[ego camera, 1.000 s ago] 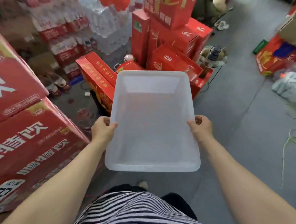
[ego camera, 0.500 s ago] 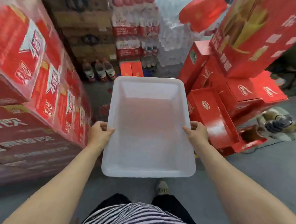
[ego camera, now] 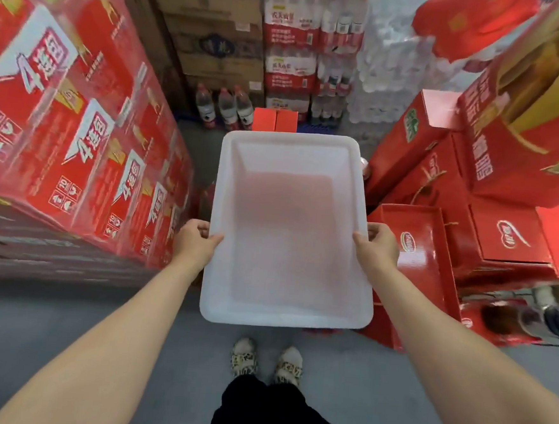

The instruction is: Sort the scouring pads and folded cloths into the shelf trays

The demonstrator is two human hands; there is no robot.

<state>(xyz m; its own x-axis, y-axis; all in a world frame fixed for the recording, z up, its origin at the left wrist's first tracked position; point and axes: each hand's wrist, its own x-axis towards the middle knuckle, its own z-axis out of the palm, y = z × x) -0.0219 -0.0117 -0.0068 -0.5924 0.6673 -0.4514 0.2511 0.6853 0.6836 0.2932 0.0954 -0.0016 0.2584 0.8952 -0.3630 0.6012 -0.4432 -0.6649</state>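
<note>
Holds tray (ego camera: 286, 232) clamped (left hand (ego camera: 196, 242), right hand (ego camera: 379, 248) on its rims); risks clipping cartons (ego camera: 88, 139) beside tray, jarring it loose.

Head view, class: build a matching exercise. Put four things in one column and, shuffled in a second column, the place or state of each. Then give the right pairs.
Column one:
1 tray
2 left hand
3 shoes
4 bottles

Column two:
a standing upright, farthest from the camera
b on the grey floor, below the tray in the picture
c empty, carried above the floor
d gripping the tray's left rim

Pairs: 1-c, 2-d, 3-b, 4-a
</note>
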